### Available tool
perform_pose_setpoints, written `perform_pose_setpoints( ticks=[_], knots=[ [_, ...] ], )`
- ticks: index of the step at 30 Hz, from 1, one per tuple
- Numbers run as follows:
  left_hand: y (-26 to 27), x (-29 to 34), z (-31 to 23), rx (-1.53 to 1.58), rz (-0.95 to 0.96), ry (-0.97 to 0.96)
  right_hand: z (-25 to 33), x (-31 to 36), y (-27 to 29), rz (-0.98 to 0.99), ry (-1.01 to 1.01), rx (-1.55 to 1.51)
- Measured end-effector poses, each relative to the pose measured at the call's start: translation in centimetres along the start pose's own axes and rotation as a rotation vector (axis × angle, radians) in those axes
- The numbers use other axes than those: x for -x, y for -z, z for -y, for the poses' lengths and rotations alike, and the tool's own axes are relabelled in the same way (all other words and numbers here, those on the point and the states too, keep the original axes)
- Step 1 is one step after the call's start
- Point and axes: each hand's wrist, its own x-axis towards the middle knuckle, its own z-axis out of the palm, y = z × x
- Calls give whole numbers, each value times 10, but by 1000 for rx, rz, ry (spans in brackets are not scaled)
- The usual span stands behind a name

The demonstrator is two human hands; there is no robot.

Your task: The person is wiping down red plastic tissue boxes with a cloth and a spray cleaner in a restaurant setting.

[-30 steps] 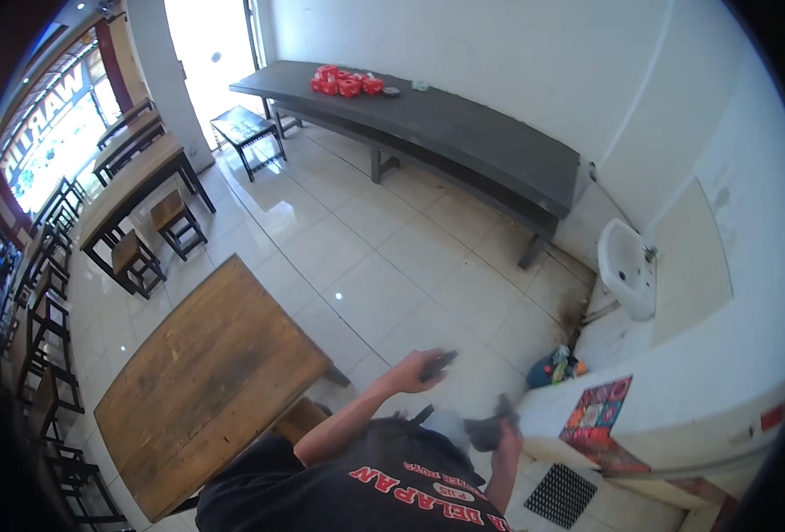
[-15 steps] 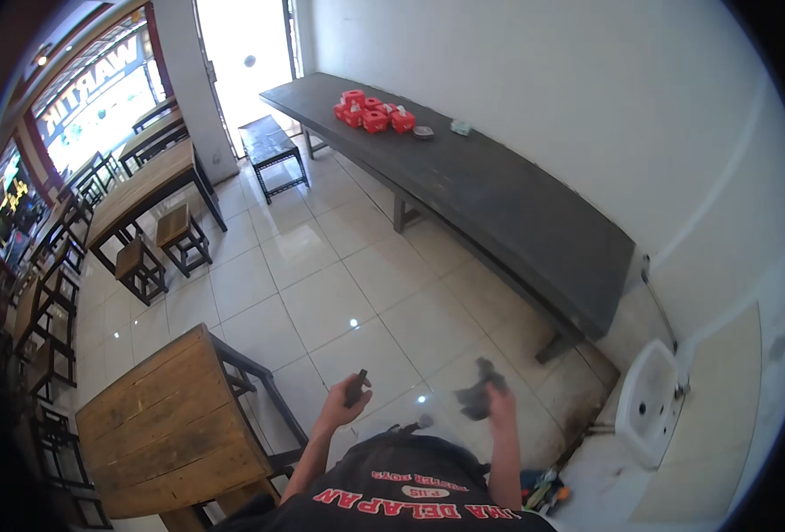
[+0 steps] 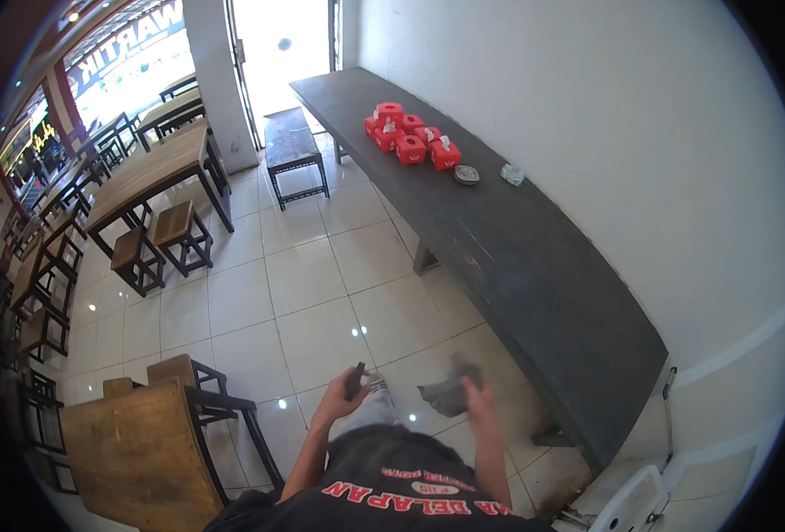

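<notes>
My left hand (image 3: 343,401) is closed around a small dark, narrow object (image 3: 354,381) whose kind I cannot make out. In my right hand (image 3: 477,399), a grey cloth (image 3: 446,396) hangs bunched from the fingers, a little smeared by motion. Both hands are held out in front of my body, over the tiled floor, touching no furniture. The long dark table (image 3: 507,257) runs along the wall ahead and to the right. Several red tissue boxes (image 3: 410,149) stand grouped on its far part, with a metal ashtray-like dish (image 3: 467,175) beside them.
A crumpled clear plastic packet (image 3: 512,175) lies near the wall. A wooden table (image 3: 135,452) stands close at my left, and a white sink (image 3: 627,501) is at the lower right. A dark bench (image 3: 290,142) stands by the bright doorway; several stools (image 3: 179,229) and tables line the left.
I have moved forward, so the long table and red boxes appear nearer and the sink has slipped toward the lower edge. Both hands keep hold; the cloth has swung.
</notes>
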Motion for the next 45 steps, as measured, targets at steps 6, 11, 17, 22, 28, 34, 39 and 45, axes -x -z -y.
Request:
perform_pose_setpoints(
  ticks=[6,11,17,22,28,34,39,45],
  knots=[
    [2,-198,-33,-58,32,-251,30,-113,-55,-32,-84,-71],
    [17,-329,-83,-90,193,-158,73,-216,-101,-78,-131,-71],
    [11,-463,-45,-45,131,-192,113,-353,-150,-55,-18,65],
    [17,-568,-30,47,149,-146,114,-486,-164,-68,-57,-84],
    [28,-709,-35,12,203,-220,160,-599,-195,-198,-12,-121],
    [4,-823,-37,-8,382,-288,210,-631,-199,-315,24,-103],
    [-42,-892,-48,117,641,-391,186,-628,-205,-739,-50,-151],
    [-88,-954,-76,209,841,-464,182,-615,-255,-1021,-98,-281]
  ],
)
